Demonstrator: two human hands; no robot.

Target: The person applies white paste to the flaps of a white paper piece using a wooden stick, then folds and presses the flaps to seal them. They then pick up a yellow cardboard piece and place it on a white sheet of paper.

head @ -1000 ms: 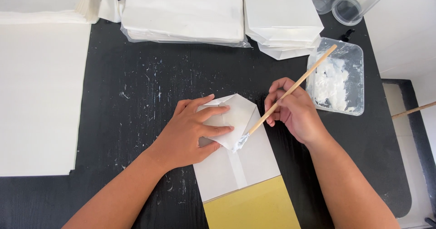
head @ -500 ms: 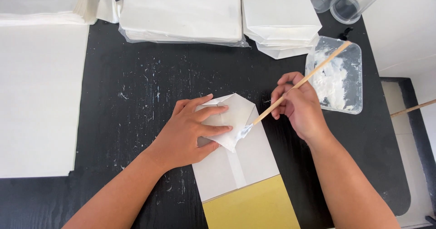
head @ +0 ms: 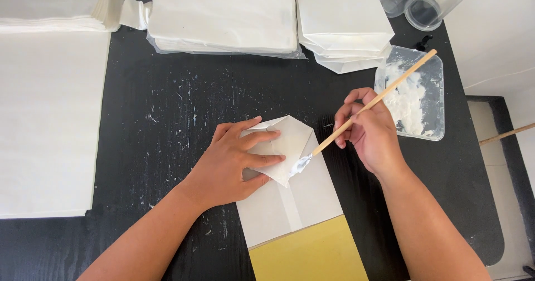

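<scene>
While the left hand (head: 234, 161) presses flat, fingers spread, on the folded flap of a white paper bag (head: 290, 203) lying mid-table, the right hand (head: 370, 133) pinches a thin wooden glue brush (head: 368, 108), its tip touching the flap's edge. Bare black tabletop (head: 167, 108) lies left. A clear plastic glue tray (head: 413, 94) sits just right; stacked white bags (head: 343, 27) line the far edge.

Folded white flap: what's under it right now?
Under the folded white flap lies the white paper bag, with a yellow sheet beneath its lower end. The left hand covers the flap's left part, hiding what's below.
</scene>
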